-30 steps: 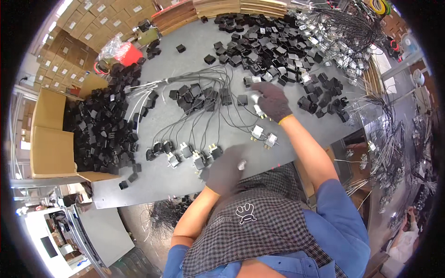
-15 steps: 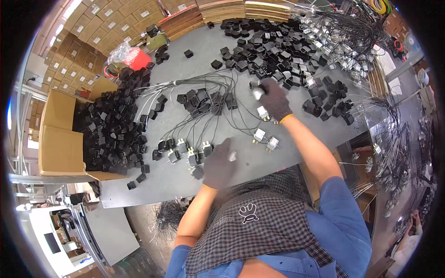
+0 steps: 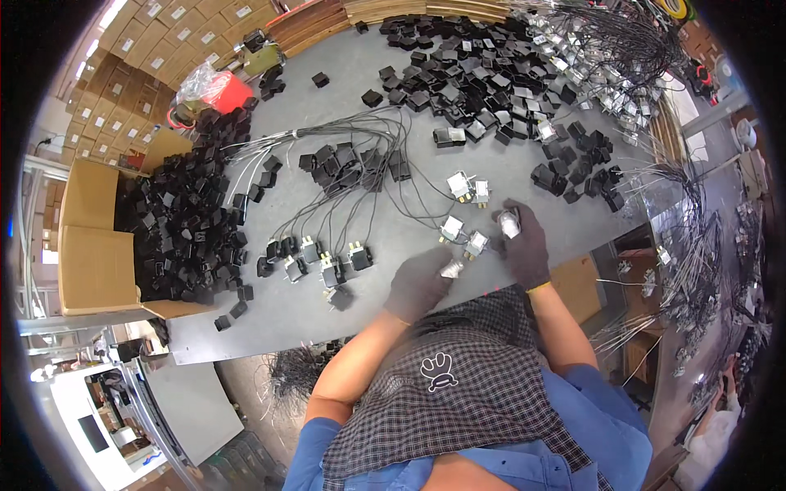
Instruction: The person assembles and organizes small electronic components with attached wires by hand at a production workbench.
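Dark gloves cover both my hands. My left hand (image 3: 422,285) reaches rightward over the table's near edge, fingers stretched out and thumb a little apart, with a shiny whitish patch at the thumb tip. My right hand (image 3: 526,247) is curled, its thumb against the fingers and a similar shiny patch there; what lies in its grasp is hidden. Between them lie pale plug inserts with brass pins, one (image 3: 476,243) close to my left fingertips and another (image 3: 451,227) just behind. A further pair (image 3: 458,185) sits farther back. Wired plugs with black housings (image 3: 330,272) lie left of my left hand.
A bundle of black cables (image 3: 344,123) crosses the table behind the plugs. Heaps of black housings (image 3: 483,82) cover the back. More black pieces spill from a cardboard box (image 3: 98,270) at left. Pale plug inserts with tangled cables (image 3: 622,98) fill the far right corner.
My right hand has drawn back from the black housings toward me. My left hand has moved right, from the wired plugs to the pale inserts. The whole view has shifted slightly.
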A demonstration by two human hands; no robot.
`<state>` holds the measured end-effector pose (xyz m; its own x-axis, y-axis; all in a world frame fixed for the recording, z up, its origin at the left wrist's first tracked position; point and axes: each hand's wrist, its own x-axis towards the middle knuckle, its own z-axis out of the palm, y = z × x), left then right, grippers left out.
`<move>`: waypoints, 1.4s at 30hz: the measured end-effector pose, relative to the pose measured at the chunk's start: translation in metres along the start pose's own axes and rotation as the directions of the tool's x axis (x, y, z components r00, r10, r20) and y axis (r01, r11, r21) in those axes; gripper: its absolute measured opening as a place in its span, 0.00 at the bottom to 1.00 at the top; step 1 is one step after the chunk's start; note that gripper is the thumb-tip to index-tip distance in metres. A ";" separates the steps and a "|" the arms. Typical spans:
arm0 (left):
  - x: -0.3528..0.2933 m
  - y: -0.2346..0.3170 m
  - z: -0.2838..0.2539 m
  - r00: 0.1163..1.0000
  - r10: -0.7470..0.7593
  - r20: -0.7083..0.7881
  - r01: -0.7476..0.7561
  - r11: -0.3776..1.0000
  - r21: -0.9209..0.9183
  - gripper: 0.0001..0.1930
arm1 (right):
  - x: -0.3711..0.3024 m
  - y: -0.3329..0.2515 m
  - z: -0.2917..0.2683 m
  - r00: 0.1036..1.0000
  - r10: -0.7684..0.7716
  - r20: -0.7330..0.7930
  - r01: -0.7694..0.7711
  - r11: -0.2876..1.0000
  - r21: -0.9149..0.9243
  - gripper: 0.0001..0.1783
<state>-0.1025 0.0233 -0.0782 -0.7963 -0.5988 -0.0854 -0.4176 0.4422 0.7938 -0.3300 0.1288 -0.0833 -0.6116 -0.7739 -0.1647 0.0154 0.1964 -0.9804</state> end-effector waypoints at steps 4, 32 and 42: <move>-0.005 -0.009 0.003 0.907 -0.334 0.258 0.419 0.780 -0.465 0.24 | -0.022 -0.003 0.005 0.981 0.187 0.058 -0.184 0.982 -0.050 0.22; -0.131 0.006 -0.090 0.849 -0.497 -0.179 0.277 0.707 -0.650 0.20 | -0.050 -0.040 0.117 0.569 0.333 0.752 -0.721 0.641 0.261 0.28; -0.126 -0.007 -0.095 0.956 -0.287 -0.063 0.206 0.809 -0.551 0.21 | -0.056 -0.065 0.123 0.492 0.372 0.787 -0.526 0.847 -0.072 0.23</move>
<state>0.0426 0.0323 -0.0155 -0.6138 -0.7413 -0.2714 -0.2611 -0.1338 0.9560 -0.1991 0.0853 -0.0239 0.3280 -0.7814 -0.5309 0.2779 0.6169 -0.7363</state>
